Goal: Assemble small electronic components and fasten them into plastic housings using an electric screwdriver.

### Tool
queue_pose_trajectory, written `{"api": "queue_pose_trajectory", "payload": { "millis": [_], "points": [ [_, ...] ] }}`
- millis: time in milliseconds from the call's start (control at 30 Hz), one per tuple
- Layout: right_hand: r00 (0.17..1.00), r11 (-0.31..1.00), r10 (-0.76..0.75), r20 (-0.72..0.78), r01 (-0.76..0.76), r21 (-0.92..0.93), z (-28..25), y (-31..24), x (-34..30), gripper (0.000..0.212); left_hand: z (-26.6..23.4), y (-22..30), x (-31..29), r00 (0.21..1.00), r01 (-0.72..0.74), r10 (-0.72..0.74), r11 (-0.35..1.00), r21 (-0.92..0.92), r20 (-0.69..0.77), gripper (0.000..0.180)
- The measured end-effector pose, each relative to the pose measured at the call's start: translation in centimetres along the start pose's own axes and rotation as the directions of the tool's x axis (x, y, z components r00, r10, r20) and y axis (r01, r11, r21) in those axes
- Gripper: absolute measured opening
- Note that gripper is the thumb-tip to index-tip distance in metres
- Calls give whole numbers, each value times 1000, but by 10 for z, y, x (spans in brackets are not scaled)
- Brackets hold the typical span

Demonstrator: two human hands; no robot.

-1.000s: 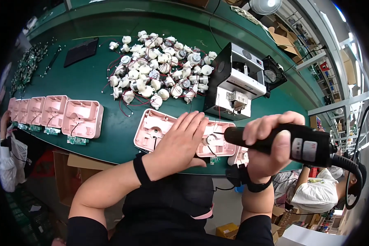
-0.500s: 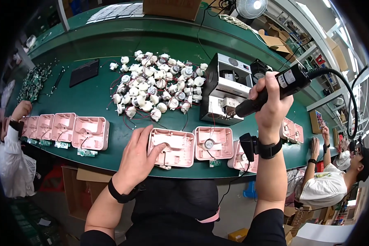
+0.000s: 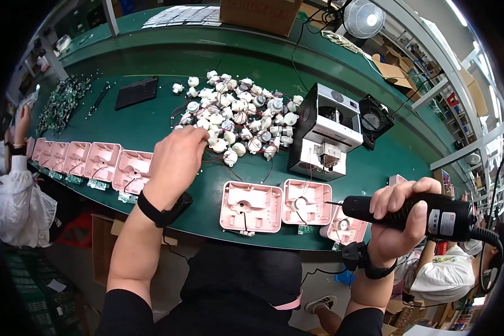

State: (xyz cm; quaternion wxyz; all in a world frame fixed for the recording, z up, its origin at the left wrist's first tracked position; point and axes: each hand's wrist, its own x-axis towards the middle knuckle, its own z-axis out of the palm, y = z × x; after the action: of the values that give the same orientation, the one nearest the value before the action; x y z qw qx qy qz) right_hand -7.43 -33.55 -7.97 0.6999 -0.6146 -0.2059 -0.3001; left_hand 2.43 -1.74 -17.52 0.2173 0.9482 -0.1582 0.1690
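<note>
My left hand (image 3: 176, 162) is at the near left edge of a heap of small white motors (image 3: 241, 112) with thin red and dark wires. Its fingers are bent and pressed together; the fingertips are hidden, so what they hold cannot be made out. My right hand (image 3: 397, 232) is wrapped round a black corded electric screwdriver (image 3: 459, 210). The thin bit points left, over the right edge of a pink plastic housing (image 3: 323, 214) with a round motor inside. Left of that lies a pink housing (image 3: 263, 217) with no motor in it; a third housing (image 3: 357, 227) sits right, partly under the screwdriver.
Behind the housings stands a black and silver box machine (image 3: 350, 137), with a black fan (image 3: 369, 134) beside it. Pink housings with green circuit boards (image 3: 98, 185) line the table's left. A flat black panel (image 3: 137, 94) lies behind. Other people sit at both ends.
My left hand has left the nearest pink housing and moved up-left to the motors. My right hand has brought the screwdriver down from near the machine, its bit now over the housings.
</note>
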Motion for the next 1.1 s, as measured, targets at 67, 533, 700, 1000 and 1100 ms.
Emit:
{"api": "queue_pose_trajectory", "payload": {
  "millis": [67, 533, 700, 1000, 1100],
  "points": [
    [1000, 1000, -9, 24, 9, -14, -3, -8, -5, 32, -9, -9, 10, 988, 127, -135, 987, 103, 78, 20],
    [998, 1000, 20, 56, -20, 13, -4, -18, -21, 40, 16, -20, 22, 996, 14, -5, 994, -104, 84, 28],
    [981, 982, 184, -63, -181, 43, -4, -32, -29, 57, -1, -21, 27, 955, 249, -277, 556, -793, 105, 31],
    [971, 975, 222, -89, -218, 49, 3, -43, -36, 60, -54, 24, -7, 972, 136, 44, 691, -710, 229, 44],
    [978, 983, 185, -91, -186, 6, 9, -34, -33, 57, -40, 49, -30, 935, -155, 269, 895, -417, 231, 34]
  ]
}}
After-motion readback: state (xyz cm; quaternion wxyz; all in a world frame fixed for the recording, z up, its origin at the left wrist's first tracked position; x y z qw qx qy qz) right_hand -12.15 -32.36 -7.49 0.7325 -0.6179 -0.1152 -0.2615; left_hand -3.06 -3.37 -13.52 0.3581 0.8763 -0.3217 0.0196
